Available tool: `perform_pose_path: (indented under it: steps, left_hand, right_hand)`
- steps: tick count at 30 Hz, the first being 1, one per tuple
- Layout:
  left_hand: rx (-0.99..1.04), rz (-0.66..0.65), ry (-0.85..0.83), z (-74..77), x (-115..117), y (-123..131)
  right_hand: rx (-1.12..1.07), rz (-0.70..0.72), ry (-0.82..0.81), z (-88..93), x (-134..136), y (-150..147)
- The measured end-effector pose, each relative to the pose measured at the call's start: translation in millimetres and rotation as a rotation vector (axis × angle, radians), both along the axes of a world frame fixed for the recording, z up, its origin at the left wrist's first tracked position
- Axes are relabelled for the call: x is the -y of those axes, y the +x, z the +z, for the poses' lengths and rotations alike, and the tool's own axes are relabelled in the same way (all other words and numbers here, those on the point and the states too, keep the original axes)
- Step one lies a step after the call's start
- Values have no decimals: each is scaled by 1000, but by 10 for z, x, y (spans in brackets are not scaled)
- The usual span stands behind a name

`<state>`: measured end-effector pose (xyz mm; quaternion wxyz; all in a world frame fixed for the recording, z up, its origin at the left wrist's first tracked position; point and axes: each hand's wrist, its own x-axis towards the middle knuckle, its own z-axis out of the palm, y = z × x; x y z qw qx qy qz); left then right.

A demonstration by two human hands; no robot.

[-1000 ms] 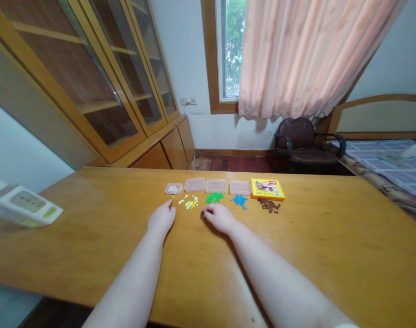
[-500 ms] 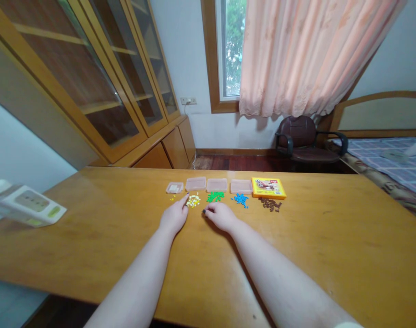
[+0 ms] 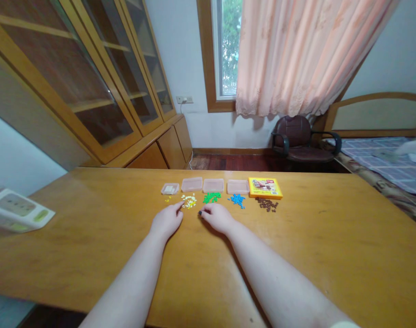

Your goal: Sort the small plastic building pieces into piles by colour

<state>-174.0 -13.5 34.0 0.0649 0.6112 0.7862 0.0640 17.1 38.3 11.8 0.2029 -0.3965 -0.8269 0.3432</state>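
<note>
My left hand [image 3: 166,222] rests low over the table with its index finger stretched out to the near left edge of a pile of small white and yellow pieces [image 3: 189,201]. My right hand [image 3: 217,217] is closed, thumb and fingers together, just in front of a pile of small green pieces [image 3: 212,197]. Something dark shows at its fingertips; I cannot tell whether it is a small piece or a nail. Small blue pieces [image 3: 238,200] and brown pieces [image 3: 266,204] lie further right. A few yellow bits [image 3: 167,199] lie at the left.
Behind the piles stand clear shallow boxes: a small one [image 3: 170,188] with something white in it, then others [image 3: 192,184], [image 3: 213,185], [image 3: 238,186]. A yellow box [image 3: 265,187] lies at their right. A white device [image 3: 19,209] stands at the table's left.
The view has shifted slightly. My left index fingertip has drawn back a little towards me along the white and yellow pile. My right hand stays closed in nearly the same place.
</note>
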Motion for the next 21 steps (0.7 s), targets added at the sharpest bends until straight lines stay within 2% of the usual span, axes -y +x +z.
perform_pose_path:
  steps: [5, 8, 16, 21]
  left_hand:
    - [35, -102, 8, -14, 0, -9]
    - [15, -94, 12, -13, 15, 4]
    - [-40, 48, -13, 23, 29, -35]
    - [-53, 199, -53, -46, -49, -163]
  right_hand:
    - [9, 0, 3, 4, 1, 8]
    - [13, 0, -11, 6, -2, 7]
    - [-3, 3, -23, -17, -5, 5]
    - [-14, 14, -19, -3, -3, 22]
